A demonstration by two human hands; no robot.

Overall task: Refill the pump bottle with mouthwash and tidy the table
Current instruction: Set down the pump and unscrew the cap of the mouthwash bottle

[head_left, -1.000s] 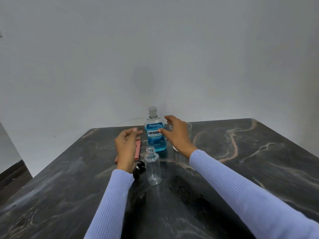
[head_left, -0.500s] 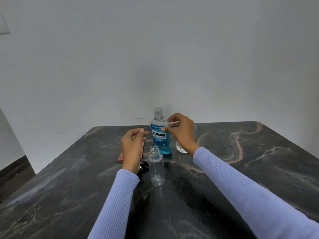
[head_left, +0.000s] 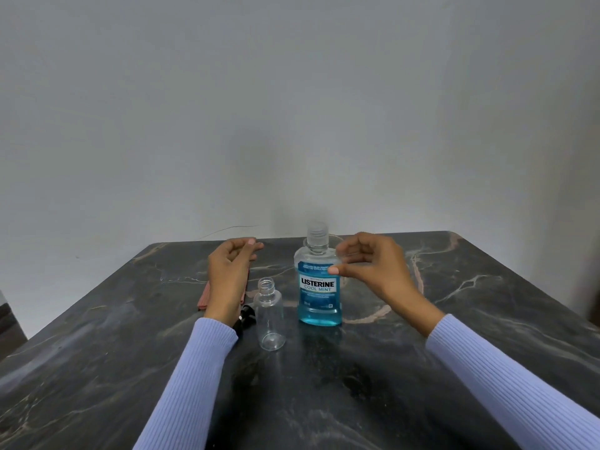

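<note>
A blue mouthwash bottle (head_left: 318, 287) with a clear cap stands upright on the dark marble table (head_left: 422, 368). My right hand (head_left: 376, 271) grips its upper right side, thumb on the front by the label and fingers curled round the shoulder. Just to the left and nearer stands a small empty clear pump bottle (head_left: 270, 316) with an open neck. Its black pump head (head_left: 245, 316) lies beside it, partly hidden by my left sleeve. My left hand (head_left: 230, 274) hovers with loosely curled fingers and holds nothing.
A folded pink cloth (head_left: 203, 298) lies under my left hand. A thin wire (head_left: 227, 229) runs along the table's far edge by the grey wall. The table's edges fall away at left and right.
My right hand has pulled the mouthwash bottle nearer and to the right, beside the small bottle. The drinking glass behind my right hand is now hidden. My left hand has lifted slightly.
</note>
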